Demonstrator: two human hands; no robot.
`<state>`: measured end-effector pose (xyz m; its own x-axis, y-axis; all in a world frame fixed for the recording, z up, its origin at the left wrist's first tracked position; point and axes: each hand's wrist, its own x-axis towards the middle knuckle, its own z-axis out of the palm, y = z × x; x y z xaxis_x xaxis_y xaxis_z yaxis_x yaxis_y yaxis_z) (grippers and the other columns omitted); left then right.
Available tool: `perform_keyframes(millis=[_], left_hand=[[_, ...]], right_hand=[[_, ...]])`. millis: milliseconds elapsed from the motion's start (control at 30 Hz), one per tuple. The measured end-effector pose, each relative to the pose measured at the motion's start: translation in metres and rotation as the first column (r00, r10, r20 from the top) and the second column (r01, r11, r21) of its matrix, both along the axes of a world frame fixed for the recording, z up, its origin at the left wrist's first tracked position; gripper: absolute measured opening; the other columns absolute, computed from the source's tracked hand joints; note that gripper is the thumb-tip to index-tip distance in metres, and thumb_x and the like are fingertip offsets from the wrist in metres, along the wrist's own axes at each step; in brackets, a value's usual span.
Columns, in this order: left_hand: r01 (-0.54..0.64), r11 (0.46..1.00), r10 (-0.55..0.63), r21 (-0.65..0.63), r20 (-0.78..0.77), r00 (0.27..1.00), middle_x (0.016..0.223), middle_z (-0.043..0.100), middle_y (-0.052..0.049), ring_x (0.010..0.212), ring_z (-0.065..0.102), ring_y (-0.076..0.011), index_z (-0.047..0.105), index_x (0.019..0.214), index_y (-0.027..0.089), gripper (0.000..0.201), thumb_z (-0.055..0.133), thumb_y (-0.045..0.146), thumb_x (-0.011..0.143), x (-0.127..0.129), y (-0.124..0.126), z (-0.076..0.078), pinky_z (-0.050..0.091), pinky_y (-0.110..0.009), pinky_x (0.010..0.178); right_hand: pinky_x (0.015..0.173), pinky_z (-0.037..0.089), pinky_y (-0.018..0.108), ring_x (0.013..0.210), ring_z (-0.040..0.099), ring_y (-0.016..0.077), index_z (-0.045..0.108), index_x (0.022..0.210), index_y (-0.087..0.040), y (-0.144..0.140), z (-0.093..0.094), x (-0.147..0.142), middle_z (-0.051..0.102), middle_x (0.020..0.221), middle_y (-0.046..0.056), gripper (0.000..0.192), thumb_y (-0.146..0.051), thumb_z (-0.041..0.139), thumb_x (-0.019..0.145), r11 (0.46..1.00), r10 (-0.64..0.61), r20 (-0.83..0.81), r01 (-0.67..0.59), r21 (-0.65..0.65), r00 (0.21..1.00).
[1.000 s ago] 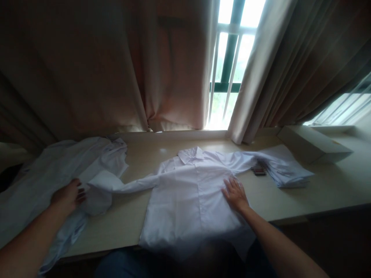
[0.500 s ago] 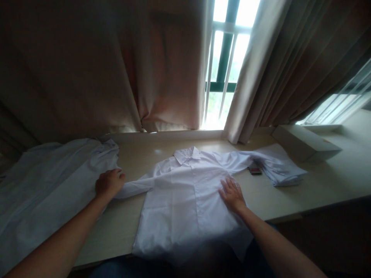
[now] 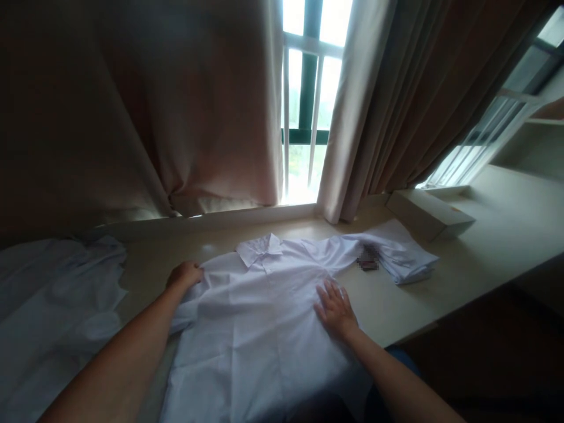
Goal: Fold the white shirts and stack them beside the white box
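Observation:
A white collared shirt (image 3: 255,317) lies front up on the pale table, its collar pointing at the window and its lower edge close to my body. My left hand (image 3: 184,276) is closed on the shirt's cloth near the shoulder on the left side. Part of the left sleeve is hidden behind my forearm. On the right side of the shirt's front, my right hand (image 3: 337,310) rests flat with its fingers spread. The right sleeve stretches out toward a folded white stack (image 3: 408,258).
More white garments (image 3: 53,299) lie heaped at the left. A small dark item (image 3: 368,258), blurred out, sits beside the folded stack. Farther right stands a pale box (image 3: 432,212). Curtains (image 3: 211,117) hang behind the table (image 3: 388,305) around a bright window.
My left hand has moved from the sleeve's end up to the shoulder area of the shirt. My right hand stays flat on the front. The view has turned slightly right.

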<state>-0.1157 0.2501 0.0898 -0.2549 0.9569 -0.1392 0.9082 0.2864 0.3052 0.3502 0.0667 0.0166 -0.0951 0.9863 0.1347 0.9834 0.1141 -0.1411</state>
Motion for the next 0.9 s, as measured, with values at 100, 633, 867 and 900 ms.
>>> perform_keyframes(millis=[100,633,867,900], left_hand=[[-0.106,0.994,0.107,0.028,-0.024,0.994,0.080,0.068,-0.011,0.079,0.063,-0.0250,0.065,0.095,0.011,0.031,0.053,0.033,0.078,0.001,0.014,0.008,0.046,-0.034,0.069],[0.064,0.996,-0.056,0.061,-0.118,0.991,0.122,0.061,-0.024,0.114,0.056,-0.0358,0.065,0.112,0.010,0.048,0.057,0.038,0.074,0.072,0.050,0.007,0.046,-0.039,0.086],[0.118,0.989,-0.119,-0.090,-0.010,0.993,0.086,0.071,-0.024,0.081,0.068,-0.0331,0.072,0.087,0.007,0.041,0.065,0.042,0.065,0.081,0.084,-0.010,0.046,-0.034,0.067],[0.114,0.989,-0.115,-0.091,0.002,0.993,0.082,0.071,-0.023,0.079,0.068,-0.0324,0.073,0.086,0.008,0.040,0.065,0.041,0.065,0.080,0.086,-0.012,0.046,-0.034,0.066]], right_hand=[[0.118,0.006,0.049,0.147,0.016,0.0243,0.036,0.148,-0.029,0.001,0.001,0.001,0.028,0.158,0.006,0.059,-0.055,0.032,0.096,1.000,0.007,-0.002,-0.007,-0.012,1.000],[0.100,0.036,0.040,0.112,0.053,0.0267,0.061,0.119,-0.020,0.072,0.065,-0.018,0.063,0.117,0.013,0.038,-0.044,0.044,0.095,0.999,-0.022,-0.103,0.026,0.041,0.994],[0.096,0.042,0.031,0.115,0.057,0.0206,0.051,0.135,-0.016,0.219,0.078,-0.044,0.059,0.130,0.013,0.042,-0.031,0.041,0.097,0.993,-0.001,-0.221,-0.025,-0.117,0.975],[0.094,0.043,0.031,0.114,0.058,0.0208,0.049,0.137,-0.015,0.236,0.075,-0.050,0.059,0.129,0.014,0.044,-0.029,0.040,0.097,0.990,-0.020,-0.224,-0.011,-0.138,0.974]])
